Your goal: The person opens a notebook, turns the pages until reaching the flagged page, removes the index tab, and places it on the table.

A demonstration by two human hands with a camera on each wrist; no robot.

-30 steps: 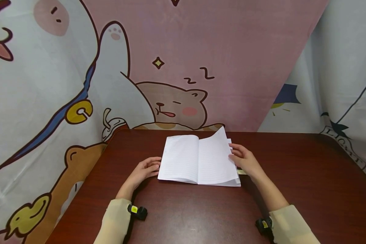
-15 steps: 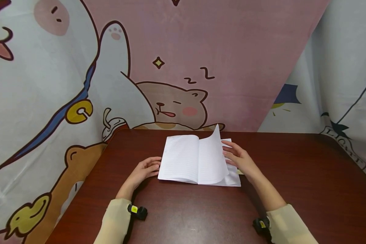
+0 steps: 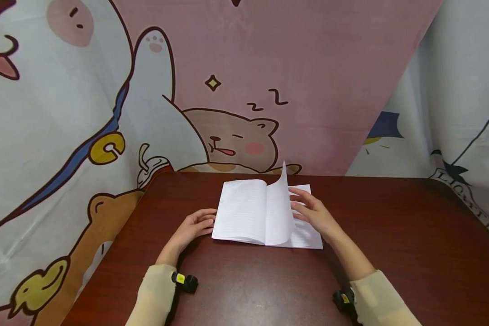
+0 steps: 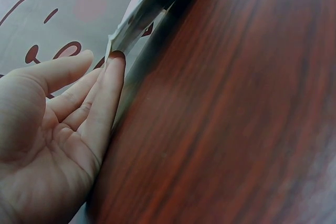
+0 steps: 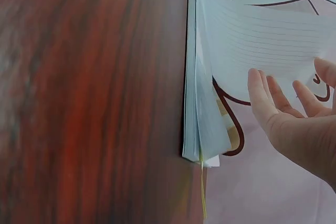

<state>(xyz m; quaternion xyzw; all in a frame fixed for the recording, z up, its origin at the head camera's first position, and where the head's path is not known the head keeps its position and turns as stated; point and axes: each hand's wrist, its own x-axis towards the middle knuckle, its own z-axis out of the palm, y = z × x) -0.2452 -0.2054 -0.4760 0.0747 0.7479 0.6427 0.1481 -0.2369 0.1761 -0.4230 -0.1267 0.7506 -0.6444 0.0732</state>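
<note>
An open notebook (image 3: 238, 210) with white lined pages lies on the table. On its right half a page (image 3: 276, 215) stands raised, its far corner pointing up. My right hand (image 3: 314, 212) is behind that page, fingers spread and fairly straight against its underside. In the right wrist view the lined page (image 5: 262, 35) curves over the fingertips, and the thumb stands apart from it. At the notebook's left edge rests my left hand (image 3: 193, 226), fingers loosely extended. The left wrist view shows its fingertips (image 4: 116, 61) at the lifted edge of the notebook (image 4: 137, 19), the thumb held away.
A dark reddish-brown wooden table (image 3: 236, 290) carries the notebook. A thin yellow-green ribbon (image 5: 203, 195) hangs out of the notebook's pages. Behind the table hangs a cartoon-printed cloth (image 3: 318, 90). Each wrist wears a small black camera (image 3: 187, 283).
My right hand has moved left, pushing the raised page from the right edge toward the spine and uncovering the page beneath. The left hand has stayed at the left edge.
</note>
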